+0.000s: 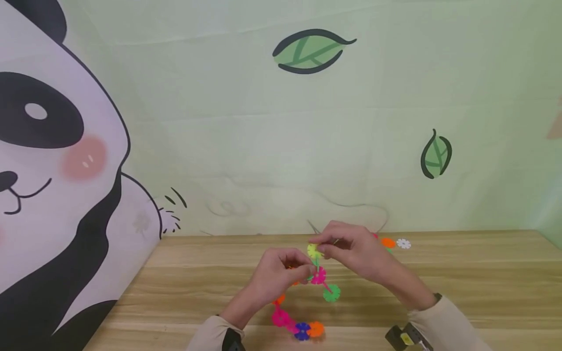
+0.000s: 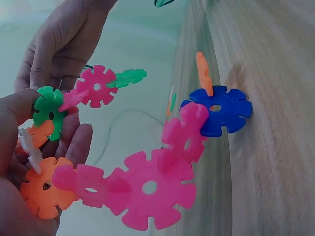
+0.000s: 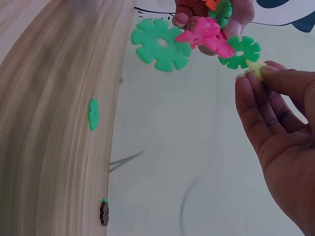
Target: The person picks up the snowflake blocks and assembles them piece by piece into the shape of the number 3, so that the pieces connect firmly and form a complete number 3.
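Note:
Between thumb and fingers, my left hand [image 1: 281, 273] pinches a chain of slotted plastic snowflake discs. The chain curls below it through orange and pink discs [image 2: 152, 189] to a blue disc [image 2: 236, 110] and an orange disc [image 1: 316, 329] at its lower end. My right hand [image 1: 355, 248] pinches a yellow snowflake disc [image 1: 313, 251], seen edge-on in the right wrist view, where it meets the rim of a green disc [image 3: 241, 52]. Beside that, a pink disc [image 1: 318, 276] carries another green disc [image 1: 331, 293]. My fingers partly hide the middle of the chain.
Loose discs lie at the back of the wooden table [image 1: 483, 273], among them an orange one [image 1: 388, 243] and a white one [image 1: 403, 243]. Green [image 3: 93, 114] and dark brown [image 3: 104, 213] discs show in the right wrist view. A panda-printed cloth [image 1: 219, 122] hangs behind.

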{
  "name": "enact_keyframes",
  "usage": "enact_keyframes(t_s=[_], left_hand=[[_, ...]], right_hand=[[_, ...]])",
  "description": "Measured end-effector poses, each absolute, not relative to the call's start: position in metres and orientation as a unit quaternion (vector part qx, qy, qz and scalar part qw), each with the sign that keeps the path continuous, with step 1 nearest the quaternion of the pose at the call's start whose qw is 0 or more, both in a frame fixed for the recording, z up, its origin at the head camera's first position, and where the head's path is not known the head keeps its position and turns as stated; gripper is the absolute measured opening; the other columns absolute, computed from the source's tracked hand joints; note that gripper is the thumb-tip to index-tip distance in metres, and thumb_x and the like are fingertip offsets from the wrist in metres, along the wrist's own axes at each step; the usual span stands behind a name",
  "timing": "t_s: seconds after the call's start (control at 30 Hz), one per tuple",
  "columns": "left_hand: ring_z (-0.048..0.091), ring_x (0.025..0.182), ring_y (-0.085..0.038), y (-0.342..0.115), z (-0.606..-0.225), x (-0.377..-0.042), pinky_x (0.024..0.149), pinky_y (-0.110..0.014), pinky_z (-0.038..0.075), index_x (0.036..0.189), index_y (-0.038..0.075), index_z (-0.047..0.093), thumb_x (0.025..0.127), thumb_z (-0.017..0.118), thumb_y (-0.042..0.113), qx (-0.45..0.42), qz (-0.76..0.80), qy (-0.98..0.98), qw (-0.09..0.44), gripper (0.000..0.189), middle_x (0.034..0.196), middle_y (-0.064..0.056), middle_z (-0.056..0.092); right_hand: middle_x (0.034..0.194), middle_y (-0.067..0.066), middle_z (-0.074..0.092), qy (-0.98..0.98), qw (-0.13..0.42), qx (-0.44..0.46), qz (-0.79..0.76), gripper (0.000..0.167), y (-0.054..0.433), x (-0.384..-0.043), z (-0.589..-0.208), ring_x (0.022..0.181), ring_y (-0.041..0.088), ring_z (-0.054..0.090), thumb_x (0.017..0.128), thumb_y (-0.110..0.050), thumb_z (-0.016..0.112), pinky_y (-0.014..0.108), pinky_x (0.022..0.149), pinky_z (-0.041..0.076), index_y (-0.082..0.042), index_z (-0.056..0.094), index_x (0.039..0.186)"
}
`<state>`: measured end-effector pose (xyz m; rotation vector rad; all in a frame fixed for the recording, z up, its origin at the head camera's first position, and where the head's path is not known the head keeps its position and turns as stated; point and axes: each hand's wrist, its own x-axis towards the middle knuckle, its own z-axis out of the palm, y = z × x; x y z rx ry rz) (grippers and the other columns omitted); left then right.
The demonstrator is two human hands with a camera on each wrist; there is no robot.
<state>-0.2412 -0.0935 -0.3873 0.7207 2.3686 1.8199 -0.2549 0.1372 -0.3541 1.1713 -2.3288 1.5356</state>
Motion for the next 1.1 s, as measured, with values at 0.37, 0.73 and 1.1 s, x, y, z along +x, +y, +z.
enact_keyframes(t_s=[0.37,0.73,1.1], left_hand=[[0.072,0.083,-0.019,-0.0941,-0.3879,-0.2439,0.076,-0.031,0.064,0.1,-0.001,0.08,0.097,0.077,0.01,0.208,0.635,0.742,0.049,0.011,0.096,-0.004,0.077],[0.074,0.096,-0.019,-0.0953,-0.3882,-0.2439,0.089,-0.032,0.062,0.108,0.004,0.08,0.097,0.08,0.02,0.185,0.648,0.737,0.047,0.02,0.104,-0.006,0.079],[0.077,0.091,-0.028,-0.0957,-0.3873,-0.2443,0.085,-0.038,0.065,0.108,-0.004,0.076,0.097,0.079,0.014,0.168,0.695,0.699,-0.001,0.021,0.1,-0.013,0.079]], right_hand=[[0.105,0.003,0.075,-0.791,0.046,0.322,0.519,0.03,0.1354,-0.2513,-0.3532,0.091,0.02,0.076,0.102,-0.005,0.071,0.03,0.086,0.063,-0.002,0.07,0.131],[0.099,0.004,0.075,-0.783,0.038,0.314,0.535,0.013,0.1376,-0.2528,-0.3532,0.089,0.026,0.074,0.102,-0.006,0.072,0.033,0.086,0.064,-0.004,0.073,0.115],[0.103,0.002,0.077,-0.79,0.031,0.317,0.524,0.013,0.1345,-0.25,-0.3527,0.092,0.034,0.074,0.102,-0.01,0.073,0.034,0.083,0.064,-0.009,0.077,0.114]])
